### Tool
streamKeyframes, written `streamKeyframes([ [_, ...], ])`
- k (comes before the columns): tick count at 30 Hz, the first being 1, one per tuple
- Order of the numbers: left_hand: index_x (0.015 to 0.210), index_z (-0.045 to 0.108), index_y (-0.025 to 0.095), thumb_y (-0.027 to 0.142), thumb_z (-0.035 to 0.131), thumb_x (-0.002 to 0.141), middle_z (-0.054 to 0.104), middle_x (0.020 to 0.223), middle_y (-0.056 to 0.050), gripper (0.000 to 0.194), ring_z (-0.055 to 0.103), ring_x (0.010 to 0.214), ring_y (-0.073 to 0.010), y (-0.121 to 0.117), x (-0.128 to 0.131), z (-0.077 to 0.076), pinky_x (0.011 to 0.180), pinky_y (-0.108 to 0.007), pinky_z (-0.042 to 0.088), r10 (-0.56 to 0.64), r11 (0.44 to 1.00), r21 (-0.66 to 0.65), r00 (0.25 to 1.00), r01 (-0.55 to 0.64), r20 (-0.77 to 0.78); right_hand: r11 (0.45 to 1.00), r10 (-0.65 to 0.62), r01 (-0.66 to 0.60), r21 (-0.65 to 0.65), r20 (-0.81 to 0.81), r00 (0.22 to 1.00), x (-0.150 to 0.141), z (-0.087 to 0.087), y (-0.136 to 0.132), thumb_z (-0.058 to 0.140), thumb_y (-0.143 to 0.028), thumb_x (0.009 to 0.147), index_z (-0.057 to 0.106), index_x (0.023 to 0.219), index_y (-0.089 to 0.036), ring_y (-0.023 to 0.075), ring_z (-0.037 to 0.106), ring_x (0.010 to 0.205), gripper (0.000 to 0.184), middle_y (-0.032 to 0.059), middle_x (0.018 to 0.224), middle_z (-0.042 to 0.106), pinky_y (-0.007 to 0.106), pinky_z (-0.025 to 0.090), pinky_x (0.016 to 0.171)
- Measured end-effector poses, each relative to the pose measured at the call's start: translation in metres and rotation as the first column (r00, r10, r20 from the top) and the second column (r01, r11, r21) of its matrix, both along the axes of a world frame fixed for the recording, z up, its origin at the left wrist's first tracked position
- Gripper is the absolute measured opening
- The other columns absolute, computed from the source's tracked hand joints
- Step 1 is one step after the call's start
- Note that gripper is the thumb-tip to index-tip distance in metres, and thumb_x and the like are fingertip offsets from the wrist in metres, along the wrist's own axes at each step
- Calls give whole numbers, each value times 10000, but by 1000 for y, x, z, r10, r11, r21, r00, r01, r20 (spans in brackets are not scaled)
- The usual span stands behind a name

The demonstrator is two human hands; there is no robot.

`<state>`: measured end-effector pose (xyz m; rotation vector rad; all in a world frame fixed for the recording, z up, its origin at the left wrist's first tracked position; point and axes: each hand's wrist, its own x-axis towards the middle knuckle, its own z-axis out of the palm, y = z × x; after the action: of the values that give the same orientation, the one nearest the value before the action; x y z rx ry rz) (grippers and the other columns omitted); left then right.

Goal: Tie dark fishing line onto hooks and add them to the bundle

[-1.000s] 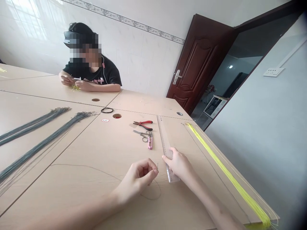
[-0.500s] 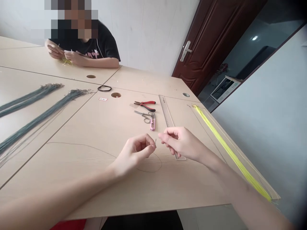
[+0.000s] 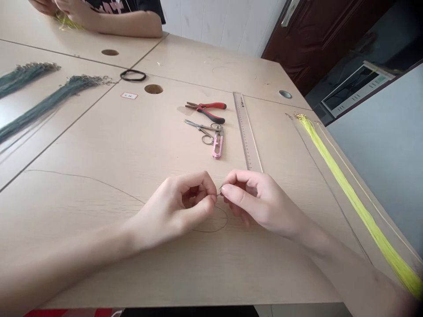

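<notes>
Pale wooden work table (image 3: 211,273) under my forearms: my left hand (image 3: 175,209) pinches a thin dark wire (image 3: 82,177) whose slack loops on the tabletop; my right hand (image 3: 256,198) curls just beside its tip, grip unclear. Farther off lie a metal ruler (image 3: 246,132), red-handled pliers (image 3: 214,105), scissors (image 3: 194,124) and pink thread snips (image 3: 217,147); yellow cord (image 3: 360,211) runs along the right.

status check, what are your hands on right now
Left hand pinching thin dark wire, loop trailing below. Right hand fingertips at wire's tip. Ruler and pink thread snips beyond, not touching hands.
</notes>
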<state>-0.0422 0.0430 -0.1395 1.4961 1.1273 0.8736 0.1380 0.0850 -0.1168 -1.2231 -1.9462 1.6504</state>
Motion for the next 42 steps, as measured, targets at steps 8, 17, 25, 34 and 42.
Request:
streamKeyframes([
  [8,679,534,181,160,507,801,425,538,47,126,350,486,-75,-4,0,0,438,-191,288,-6,999,51,999,4,37,998,-35,31,-46,-68,997,-2,2,-8,530,-324,875,521,712,-204,62,435,463,203,-62,572,474,198,364,444],
  [17,731,534,196,210,498,864,472,607,34,138,399,536,-90,-8,-2,-2,483,-218,333,-28,987,162,997,15,78,1000,-1,0,-12,-111,994,-1,0,-15,526,-216,848,479,721,-208,69,440,469,135,-59,581,466,210,372,452],
  [25,791,501,210,111,460,863,490,651,25,129,424,554,-98,-9,-4,-2,512,-233,360,-88,956,285,995,71,46,965,-162,216,150,-310,937,-1,6,-16,519,-212,881,520,737,-211,91,499,524,144,-34,652,508,212,409,401],
  [34,659,590,202,97,518,797,573,533,-29,188,491,464,-149,-29,4,14,453,-280,413,-549,588,449,740,673,-389,939,-168,267,217,-388,906,2,8,-19,503,-176,884,505,736,-202,102,521,560,150,-25,671,502,217,422,378],
  [42,787,515,193,305,505,878,528,689,10,145,493,549,-97,-35,4,18,474,-211,428,79,988,108,971,-106,228,769,101,120,628,-304,947,0,5,-25,517,0,798,551,798,-152,98,537,661,156,11,768,554,244,442,478],
])
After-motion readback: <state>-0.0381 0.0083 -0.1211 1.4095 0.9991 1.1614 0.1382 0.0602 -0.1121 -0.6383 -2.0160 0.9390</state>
